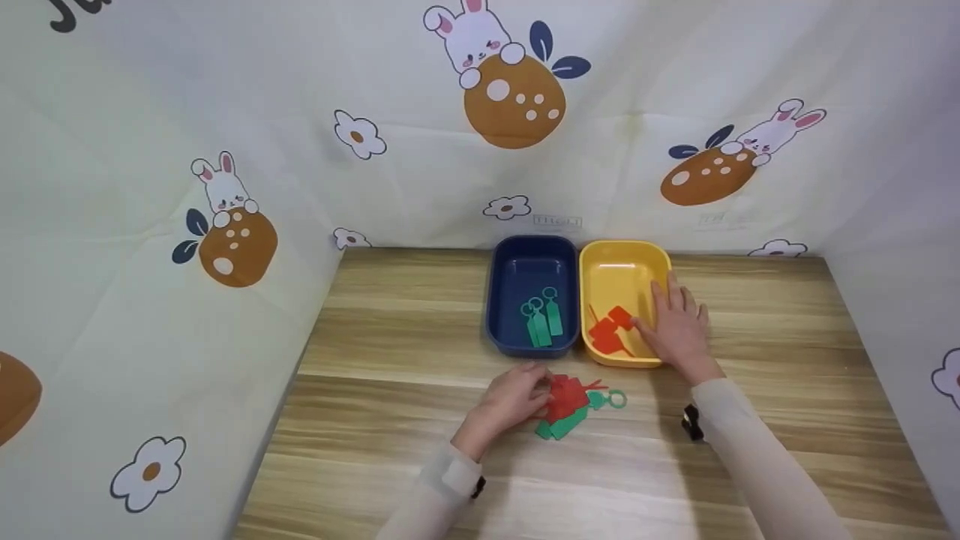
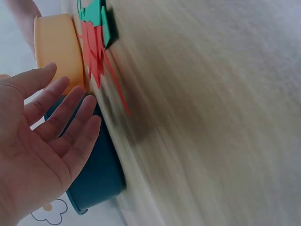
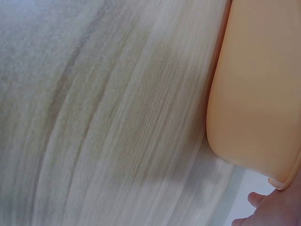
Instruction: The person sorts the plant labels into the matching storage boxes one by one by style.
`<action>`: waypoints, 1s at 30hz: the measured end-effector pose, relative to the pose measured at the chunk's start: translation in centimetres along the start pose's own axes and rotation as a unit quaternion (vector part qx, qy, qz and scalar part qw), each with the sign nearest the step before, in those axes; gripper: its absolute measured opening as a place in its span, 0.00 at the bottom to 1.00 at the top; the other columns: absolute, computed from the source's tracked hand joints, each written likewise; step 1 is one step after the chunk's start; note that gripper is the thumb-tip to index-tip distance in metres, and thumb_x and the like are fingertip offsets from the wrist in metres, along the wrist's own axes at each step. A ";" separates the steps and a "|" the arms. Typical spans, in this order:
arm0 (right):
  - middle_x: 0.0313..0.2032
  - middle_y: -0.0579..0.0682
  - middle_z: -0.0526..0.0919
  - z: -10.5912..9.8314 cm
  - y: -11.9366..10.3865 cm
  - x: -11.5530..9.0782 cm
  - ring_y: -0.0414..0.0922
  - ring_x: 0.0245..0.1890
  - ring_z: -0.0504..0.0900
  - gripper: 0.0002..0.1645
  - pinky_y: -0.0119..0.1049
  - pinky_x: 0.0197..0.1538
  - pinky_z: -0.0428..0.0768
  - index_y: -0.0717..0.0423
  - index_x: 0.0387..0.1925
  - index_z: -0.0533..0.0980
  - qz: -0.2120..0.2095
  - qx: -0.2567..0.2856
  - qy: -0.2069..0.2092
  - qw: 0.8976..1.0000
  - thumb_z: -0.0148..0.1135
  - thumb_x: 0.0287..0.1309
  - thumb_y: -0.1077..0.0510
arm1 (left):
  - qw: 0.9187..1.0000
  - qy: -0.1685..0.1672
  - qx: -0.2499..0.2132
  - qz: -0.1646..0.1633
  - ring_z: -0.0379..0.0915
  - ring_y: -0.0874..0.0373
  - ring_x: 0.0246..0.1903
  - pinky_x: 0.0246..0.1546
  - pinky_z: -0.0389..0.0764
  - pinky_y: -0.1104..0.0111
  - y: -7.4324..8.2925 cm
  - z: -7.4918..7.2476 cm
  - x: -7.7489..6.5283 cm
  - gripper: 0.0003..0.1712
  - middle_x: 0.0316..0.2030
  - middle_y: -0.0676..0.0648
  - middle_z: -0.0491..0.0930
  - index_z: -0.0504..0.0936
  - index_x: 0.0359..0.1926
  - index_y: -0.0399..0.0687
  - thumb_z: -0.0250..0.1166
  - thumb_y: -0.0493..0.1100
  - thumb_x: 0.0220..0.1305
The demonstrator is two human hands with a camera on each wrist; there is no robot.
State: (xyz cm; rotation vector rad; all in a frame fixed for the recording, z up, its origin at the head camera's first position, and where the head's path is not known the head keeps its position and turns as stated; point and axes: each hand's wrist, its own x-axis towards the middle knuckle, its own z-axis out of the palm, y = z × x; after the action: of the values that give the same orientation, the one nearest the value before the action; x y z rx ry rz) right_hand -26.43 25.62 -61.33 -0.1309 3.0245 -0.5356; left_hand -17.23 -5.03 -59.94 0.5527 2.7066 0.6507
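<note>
My left hand (image 1: 514, 395) hovers at the left side of a small pile of red tags (image 1: 568, 397) and green tags (image 1: 570, 424). In the left wrist view, the fingers of that hand are relaxed with nothing between them, and the pile lies beyond the fingertips. Over the right rim of the yellow bin (image 1: 626, 259), my right hand (image 1: 679, 330) has its fingers spread. Red tags (image 1: 611, 331) with thin tails lie in that bin, just left of its thumb. Most of the right hand is outside the right wrist view.
A dark blue bin (image 1: 532, 251) stands against the left side of the yellow one, with 3 ringed green tags (image 1: 540, 322) inside. Both bins sit at the back of the wood-grain table (image 1: 390, 450), close to a patterned cloth (image 1: 420, 172) that also hangs at the sides.
</note>
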 end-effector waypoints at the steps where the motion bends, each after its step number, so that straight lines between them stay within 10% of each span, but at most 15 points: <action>1: 0.79 0.64 0.36 0.0 0.0 0.0 0.73 0.74 0.45 0.50 0.77 0.69 0.43 0.59 0.78 0.47 -0.001 -0.001 0.001 1.000 0.52 0.68 0.36 | 1.000 -0.001 0.001 -0.002 0.77 0.58 0.48 0.53 0.80 0.65 0.0 0.0 -0.1 0.15 0.48 0.53 0.82 0.82 0.53 0.53 0.66 0.49 0.67; 30: 0.79 0.62 0.35 0.0 0.1 0.0 0.70 0.75 0.45 0.50 0.75 0.70 0.45 0.58 0.78 0.47 0.003 -0.008 0.002 1.000 0.51 0.68 0.36 | 0.998 0.001 -0.057 0.011 0.78 0.66 0.35 0.38 0.77 0.76 -1.2 1.6 -0.5 0.07 0.37 0.53 0.81 0.84 0.41 0.49 0.71 0.41 0.61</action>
State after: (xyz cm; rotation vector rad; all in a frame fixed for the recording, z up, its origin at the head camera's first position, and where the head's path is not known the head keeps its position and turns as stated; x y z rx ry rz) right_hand -26.44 25.69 -61.36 -0.1230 3.0331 -0.5109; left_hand -16.54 -5.68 -61.81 0.5542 2.6476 0.8065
